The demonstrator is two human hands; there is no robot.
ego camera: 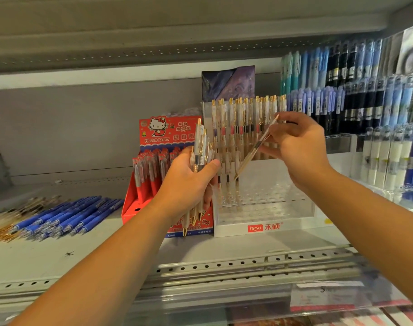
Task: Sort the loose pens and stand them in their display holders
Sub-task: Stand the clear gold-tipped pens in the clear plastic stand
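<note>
Your left hand (189, 184) is gripping a bundle of clear, gold-trimmed pens (199, 152), fingers and thumb curled round it, the tips pointing down toward 6 o'clock. Your right hand (299, 147) is pinching a single pen (256, 148) by its upper part. That pen is tilting, its tip aiming toward 7 o'clock over the clear acrylic holder (266, 215). Matching pens (243, 118) are standing in the holder's back rows, at 12 o'clock from the tip. A red display box (139, 203) is sitting just beside the holder at its 9 o'clock, behind your left hand. Loose blue pens (67, 215) and loose gold pens (10, 220) are lying on the shelf (200, 252) well off at 9 o'clock.
</note>
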